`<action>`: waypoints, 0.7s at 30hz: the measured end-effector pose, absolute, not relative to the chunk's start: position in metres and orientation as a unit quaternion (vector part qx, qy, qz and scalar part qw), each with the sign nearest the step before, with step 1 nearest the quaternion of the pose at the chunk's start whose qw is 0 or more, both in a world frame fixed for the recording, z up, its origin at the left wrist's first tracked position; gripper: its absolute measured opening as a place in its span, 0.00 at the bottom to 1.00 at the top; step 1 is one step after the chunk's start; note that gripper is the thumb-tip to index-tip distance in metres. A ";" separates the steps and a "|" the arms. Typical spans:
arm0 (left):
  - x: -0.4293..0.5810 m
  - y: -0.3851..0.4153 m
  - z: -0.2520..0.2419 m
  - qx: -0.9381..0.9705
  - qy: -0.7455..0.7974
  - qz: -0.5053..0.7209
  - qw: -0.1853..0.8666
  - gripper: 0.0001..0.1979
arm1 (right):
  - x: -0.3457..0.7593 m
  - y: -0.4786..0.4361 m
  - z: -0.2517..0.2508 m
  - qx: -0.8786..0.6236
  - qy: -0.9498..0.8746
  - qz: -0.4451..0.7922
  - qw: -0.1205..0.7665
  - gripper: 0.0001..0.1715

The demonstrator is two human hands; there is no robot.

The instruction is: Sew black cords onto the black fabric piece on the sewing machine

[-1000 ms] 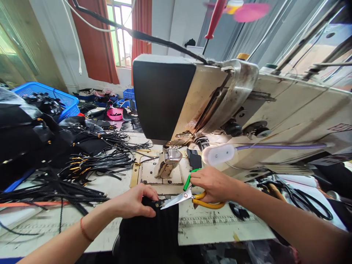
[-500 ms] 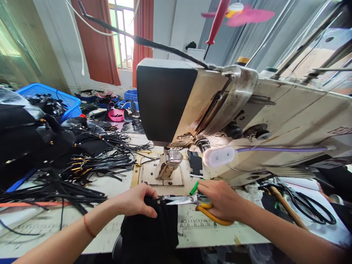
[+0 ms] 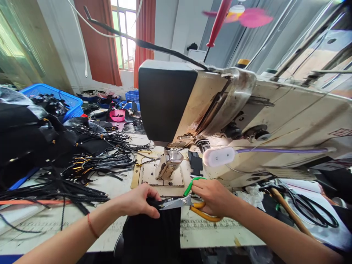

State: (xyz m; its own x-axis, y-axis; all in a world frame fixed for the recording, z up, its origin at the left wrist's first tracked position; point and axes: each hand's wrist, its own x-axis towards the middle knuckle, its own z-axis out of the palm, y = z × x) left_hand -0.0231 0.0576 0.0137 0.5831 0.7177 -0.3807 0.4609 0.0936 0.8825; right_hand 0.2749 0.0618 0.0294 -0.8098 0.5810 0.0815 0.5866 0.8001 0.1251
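My left hand (image 3: 144, 201) pinches the upper edge of a piece of black fabric (image 3: 152, 234), which hangs down over the table's front edge. In my right hand (image 3: 213, 196) is a pair of scissors (image 3: 178, 202) with one green and one orange handle loop. Their blades point left and lie at the fabric's top edge, close to my left fingertips. Whether the blade tips cut into the cloth I cannot tell. Just beyond both hands stands the sewing machine's metal post (image 3: 169, 165), under the machine head (image 3: 167, 102).
Bundles of black cords (image 3: 104, 163) and a pile of black pieces (image 3: 27, 135) cover the left side. A blue basket (image 3: 52, 90) and a pink bowl (image 3: 117, 116) stand farther back. A lit lamp (image 3: 219, 157) hangs beneath the machine arm. At right lie black-handled scissors (image 3: 310, 209).
The scissors have moved slightly left, and their blades are closer together at the fabric edge. My right hand has closed the handles somewhat. My left hand still pinches the fabric.
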 end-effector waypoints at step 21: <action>-0.071 0.016 -0.006 0.630 0.685 0.215 0.295 0.23 | 0.382 -0.015 -0.061 -0.699 -0.713 0.027 -0.049 0.22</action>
State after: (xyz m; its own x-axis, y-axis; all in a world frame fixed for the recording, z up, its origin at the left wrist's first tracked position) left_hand -0.0711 0.0159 -0.0061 -0.0318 0.9906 -0.1331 0.7373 0.1131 0.6660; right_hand 0.3824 -0.0149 -0.0607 -0.0186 0.9940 -0.1078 0.9993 0.0219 0.0297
